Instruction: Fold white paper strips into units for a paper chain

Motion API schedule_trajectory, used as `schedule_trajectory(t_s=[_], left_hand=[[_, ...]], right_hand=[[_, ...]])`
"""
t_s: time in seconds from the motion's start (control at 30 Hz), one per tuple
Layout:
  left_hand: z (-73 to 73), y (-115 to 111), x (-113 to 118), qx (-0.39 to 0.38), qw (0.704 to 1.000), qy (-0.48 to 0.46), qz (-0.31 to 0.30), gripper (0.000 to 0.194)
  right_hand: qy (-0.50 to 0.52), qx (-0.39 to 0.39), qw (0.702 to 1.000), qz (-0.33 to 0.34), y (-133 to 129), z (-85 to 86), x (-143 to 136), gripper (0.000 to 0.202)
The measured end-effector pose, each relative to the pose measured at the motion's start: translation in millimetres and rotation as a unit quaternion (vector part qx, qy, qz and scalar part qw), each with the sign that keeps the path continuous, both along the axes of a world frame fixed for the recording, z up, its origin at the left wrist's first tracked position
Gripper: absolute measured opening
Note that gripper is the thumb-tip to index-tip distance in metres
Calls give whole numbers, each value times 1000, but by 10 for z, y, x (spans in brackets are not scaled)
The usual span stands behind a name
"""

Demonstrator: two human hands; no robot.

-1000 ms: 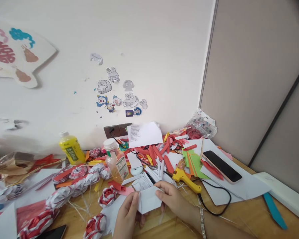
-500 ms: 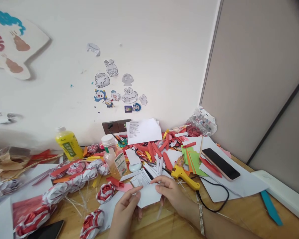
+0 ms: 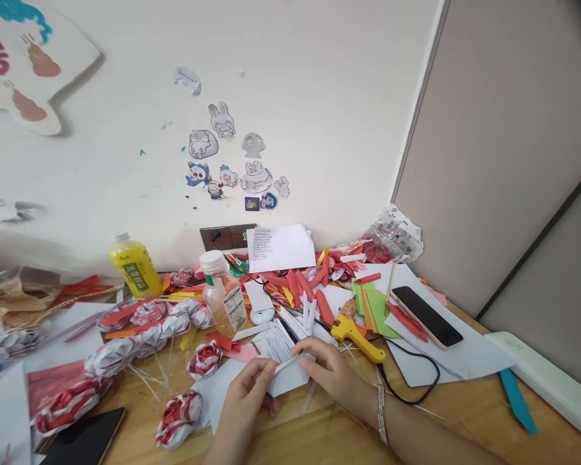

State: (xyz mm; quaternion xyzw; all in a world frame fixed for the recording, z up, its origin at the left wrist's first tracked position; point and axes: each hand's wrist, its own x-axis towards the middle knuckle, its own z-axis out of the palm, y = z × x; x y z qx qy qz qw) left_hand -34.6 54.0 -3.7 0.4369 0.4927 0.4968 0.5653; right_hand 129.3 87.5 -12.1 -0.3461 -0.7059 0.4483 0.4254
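A small sheet of white paper (image 3: 289, 378) is held between both hands above the wooden table, its far edge folded over in a narrow strip. My left hand (image 3: 252, 391) pinches the paper's left end between thumb and fingers. At the other end my right hand (image 3: 326, 368) grips it, thumb in front and fingers behind. Just beyond them lies a pile of folded white paper strips (image 3: 275, 339). A yellow glue gun (image 3: 358, 337) rests right of my right hand. Left of my left hand sit red-and-white paper flowers (image 3: 179, 418).
A pink-edged phone (image 3: 428, 316) lies on white sheets at the right, near green paper pieces (image 3: 374, 310). Two bottles, one a yellow drink bottle (image 3: 134, 268) and one a clear bottle (image 3: 221, 300), stand at the back left. A dark phone (image 3: 84, 439) lies front left.
The paper's far edge, flat before, is now turned over into a strip. Both hands have shifted little, and the camera view has tilted slightly.
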Motion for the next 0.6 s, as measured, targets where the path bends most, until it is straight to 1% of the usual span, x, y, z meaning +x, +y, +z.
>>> schedule_trajectory(t_s=[0.07,0.17,0.27,0.4,0.5,0.6], left_hand=[[2,-5,-2,12,999,30,-8,24],[13,-10,-5,30,997,76,-9,25],[-5,3,-10,28,996,84,-15,27],[-37,29,-18,19,995,101,-5,30],[-1,16,-12,19,993,121,-1,27],[60,-17,5,20,991,132,-9,27]], right_hand=[[5,0,1000,1,4,15,-4,19],[-24,2,1000,-18,11,10,-25,14],[-56,-4,997,-48,22,-22,-48,7],[-62,-11,996,-56,30,-44,-57,11],[-59,-8,997,-50,19,-17,-56,11],[-58,-2,998,-36,6,11,-60,10]])
